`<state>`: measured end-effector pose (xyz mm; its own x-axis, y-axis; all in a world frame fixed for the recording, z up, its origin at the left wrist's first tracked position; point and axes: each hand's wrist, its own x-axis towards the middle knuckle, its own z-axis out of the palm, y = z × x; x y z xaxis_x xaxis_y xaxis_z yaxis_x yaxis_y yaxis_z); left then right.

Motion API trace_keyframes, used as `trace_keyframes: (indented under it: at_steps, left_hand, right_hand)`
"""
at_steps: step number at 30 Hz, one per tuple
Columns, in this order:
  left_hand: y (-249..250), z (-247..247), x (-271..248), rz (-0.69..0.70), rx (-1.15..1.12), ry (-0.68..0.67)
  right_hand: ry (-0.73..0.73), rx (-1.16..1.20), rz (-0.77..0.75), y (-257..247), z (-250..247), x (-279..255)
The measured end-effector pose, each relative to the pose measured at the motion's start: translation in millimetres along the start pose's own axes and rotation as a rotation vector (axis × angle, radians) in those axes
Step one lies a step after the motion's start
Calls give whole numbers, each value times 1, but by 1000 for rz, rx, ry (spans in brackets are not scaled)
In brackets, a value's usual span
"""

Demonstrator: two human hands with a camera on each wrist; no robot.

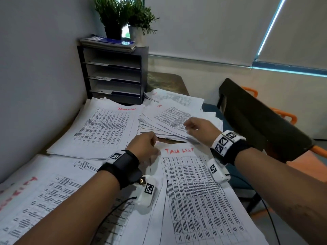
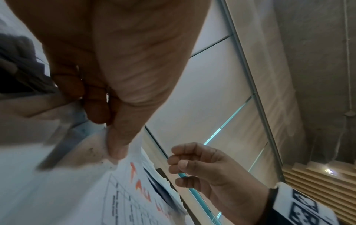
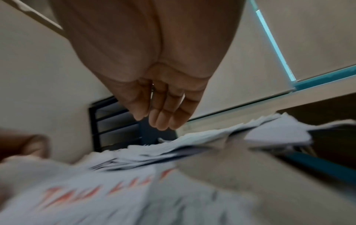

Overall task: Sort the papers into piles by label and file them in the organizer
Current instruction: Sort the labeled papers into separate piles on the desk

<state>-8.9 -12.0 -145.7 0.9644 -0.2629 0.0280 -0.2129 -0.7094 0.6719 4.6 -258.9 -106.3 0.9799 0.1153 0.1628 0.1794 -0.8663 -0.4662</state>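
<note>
My left hand [image 1: 147, 147] pinches the top left corner of a printed sheet [image 1: 198, 191] marked "TASK LIST" in red; in the left wrist view the thumb [image 2: 117, 146] presses that corner of the sheet [image 2: 123, 190]. Over the edge of a messy pile of papers [image 1: 169, 117] hovers my right hand [image 1: 198, 129], its fingers [image 3: 161, 120] loosely curled and holding nothing. A tidier pile [image 1: 106, 128] with a red label lies at the left, and another pile [image 1: 44, 200] lies under my left forearm. The black shelf organizer [image 1: 113, 75] stands at the back against the wall.
On top of the organizer sit two potted plants [image 1: 123, 16] and a stack of booklets [image 1: 108, 42]. A wall [image 1: 35, 68] runs close along the left. To the right of the table stands a black chair [image 1: 261, 121], with orange chairs [image 1: 284, 115] behind it.
</note>
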Motion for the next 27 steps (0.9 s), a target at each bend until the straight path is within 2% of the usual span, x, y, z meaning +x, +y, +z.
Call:
trace_keyframes:
  at_steps: [3,6,10,14,19,21,23,25,27]
  left_hand:
    - [0,-1,0,6,-46,42]
    - [-1,-2,-1,26,-128,42]
    - [2,-2,-2,65,-233,59]
    - [4,-1,0,125,-230,78]
    - [12,-2,-2,251,-208,183]
    - [13,-2,-3,236,-222,134]
    - [15,-4,-8,200,-265,11]
    - [18,-4,-13,141,-308,-129]
    - [20,-4,-18,100,-386,-174]
  right_hand:
    - [-113,22,-68,-19,16,-18]
    - [-133,-49,-125,-29,25,-24]
    - [-174,-121,-114,-33,28,-26]
    - [-117,-104,-121,-35,25,-30]
    - [-64,-65,-116,-36,14,-31]
    - [-51,-67,-115,-40,8,-32]
    - [-4,-72,-146,-42,1,-31]
    - [61,-42,-161,-42,-5,-28]
    - [152,-16,-156,-40,-11,-25]
